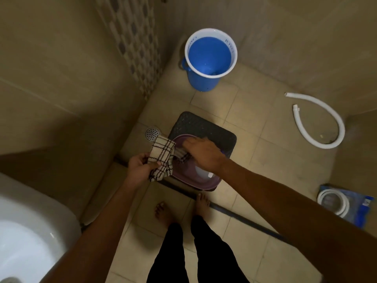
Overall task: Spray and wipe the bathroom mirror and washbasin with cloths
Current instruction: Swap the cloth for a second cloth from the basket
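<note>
A cream cloth with dark checks (162,156) is stretched between both hands over a purple tub (201,183). My left hand (138,167) grips its near end. My right hand (201,153) holds the other end, pressed down into the tub, which stands on a dark stool (206,125). Something white lies inside the tub beneath my right wrist. The white washbasin (30,225) fills the bottom left corner. The mirror is out of view.
A blue bucket (211,58) holding water stands near the far wall. A loose white hose (324,121) lies on the floor at right, and a coiled hose in a blue packet (344,205) lower right. A round floor drain (152,134) sits left of the stool. My bare feet stand below the tub.
</note>
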The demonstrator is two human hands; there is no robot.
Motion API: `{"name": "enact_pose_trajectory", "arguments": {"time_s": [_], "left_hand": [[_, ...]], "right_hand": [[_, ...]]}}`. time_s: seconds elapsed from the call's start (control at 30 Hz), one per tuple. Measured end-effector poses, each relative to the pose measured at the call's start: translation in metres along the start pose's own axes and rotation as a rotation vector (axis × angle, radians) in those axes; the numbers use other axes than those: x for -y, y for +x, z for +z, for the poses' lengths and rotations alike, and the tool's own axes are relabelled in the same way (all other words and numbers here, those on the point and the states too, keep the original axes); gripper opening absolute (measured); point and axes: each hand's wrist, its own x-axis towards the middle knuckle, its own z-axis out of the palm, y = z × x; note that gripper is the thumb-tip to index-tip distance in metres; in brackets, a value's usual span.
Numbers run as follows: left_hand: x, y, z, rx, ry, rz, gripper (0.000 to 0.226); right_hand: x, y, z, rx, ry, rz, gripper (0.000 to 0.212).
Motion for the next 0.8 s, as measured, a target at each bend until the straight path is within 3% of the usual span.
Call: {"name": "enact_pose_trajectory", "arguments": {"time_s": [0.17, 0.27, 0.4, 0.53, 0.63, 0.77, 0.8], "left_hand": [[-0.009, -0.008, 0.015, -0.006, 0.032, 0.023, 0.025], [-0.009, 0.001, 0.034, 0.028, 0.122, 0.038, 0.021], [-0.001, 0.024, 0.061, 0.08, 0.344, 0.094, 0.034], [0.024, 0.058, 0.087, 0.057, 0.592, 0.146, 0.032], [0.024, 0.055, 0.106, 0.047, 0.689, 0.088, 0.008], [0.04, 0.074, 0.121, 0.004, 0.675, -0.019, 0.009], [0.044, 0.082, 0.121, -0.003, 0.677, -0.031, 0.019]], "right_hand": [[0.02, -0.045, -0.024, -0.389, 0.593, 0.445, 0.028], [0.028, -0.068, -0.03, -0.519, 0.913, 0.687, 0.018], [0.029, -0.089, -0.028, -0.64, 1.249, 0.859, 0.019], [0.021, -0.103, -0.02, -0.673, 1.375, 0.938, 0.017], [0.016, -0.109, -0.012, -0.685, 1.409, 0.989, 0.023], [0.012, -0.112, 0.001, -0.669, 1.449, 1.009, 0.02], [0.013, -0.112, 0.002, -0.666, 1.456, 1.011, 0.02]]}}
